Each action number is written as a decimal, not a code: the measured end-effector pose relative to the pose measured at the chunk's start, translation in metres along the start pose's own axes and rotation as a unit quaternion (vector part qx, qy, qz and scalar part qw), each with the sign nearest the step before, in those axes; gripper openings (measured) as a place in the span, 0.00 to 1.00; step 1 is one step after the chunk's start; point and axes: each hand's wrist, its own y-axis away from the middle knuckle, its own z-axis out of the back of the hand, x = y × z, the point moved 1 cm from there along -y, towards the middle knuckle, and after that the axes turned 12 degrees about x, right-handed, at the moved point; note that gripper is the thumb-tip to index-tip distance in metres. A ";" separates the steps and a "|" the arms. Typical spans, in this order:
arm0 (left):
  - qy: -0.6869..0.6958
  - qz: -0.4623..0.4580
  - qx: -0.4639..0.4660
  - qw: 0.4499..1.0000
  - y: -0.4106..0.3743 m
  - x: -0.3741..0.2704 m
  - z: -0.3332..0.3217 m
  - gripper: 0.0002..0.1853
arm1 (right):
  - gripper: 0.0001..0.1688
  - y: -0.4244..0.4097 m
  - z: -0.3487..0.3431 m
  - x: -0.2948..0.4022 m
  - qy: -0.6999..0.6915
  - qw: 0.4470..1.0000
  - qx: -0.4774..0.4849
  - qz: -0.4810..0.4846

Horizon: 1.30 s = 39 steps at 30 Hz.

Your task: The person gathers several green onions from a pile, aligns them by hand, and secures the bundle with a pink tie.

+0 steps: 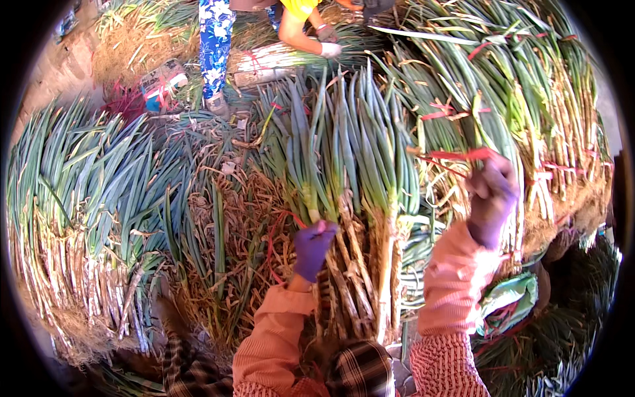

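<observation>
A bunch of green onions [384,198] with long white stalks lies before me, leaves pointing away. My left hand [313,248], in a purple glove, is closed at the left side of this bunch; a thin red tie strip [270,243] runs beside it and seems to be in its grip. To the right, my right hand [491,198], also gloved, is raised above the bunch and closed on a red plastic strip [459,155] that stretches leftward over the leaves. What the strips pass around under the bunch is hidden.
Unbundled green onions [89,248] lie at left. Tied bundles [555,124] are piled at right, near a green plastic bag [511,302] holding red strips. Dry leaf litter [233,208] covers the middle left. Across from me, another person's gloved hand [331,49] touches a tied bundle.
</observation>
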 end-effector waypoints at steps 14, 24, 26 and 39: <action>0.101 -0.183 0.284 0.936 0.246 -0.188 -0.041 0.13 | 0.12 0.232 -0.127 0.193 -0.094 0.883 0.455 0.073; 0.115 -0.220 0.102 0.963 0.330 -0.302 -0.032 0.20 | 0.34 0.328 -0.109 0.187 -0.379 0.653 0.546 -0.363; 0.134 -0.260 0.077 0.953 0.324 -0.320 -0.012 0.18 | 0.27 0.339 -0.094 0.188 -0.283 0.741 0.538 -0.286; 0.314 -0.027 0.124 0.941 0.275 -0.207 0.066 0.10 | 0.14 0.320 0.063 0.196 0.010 0.874 0.390 -0.290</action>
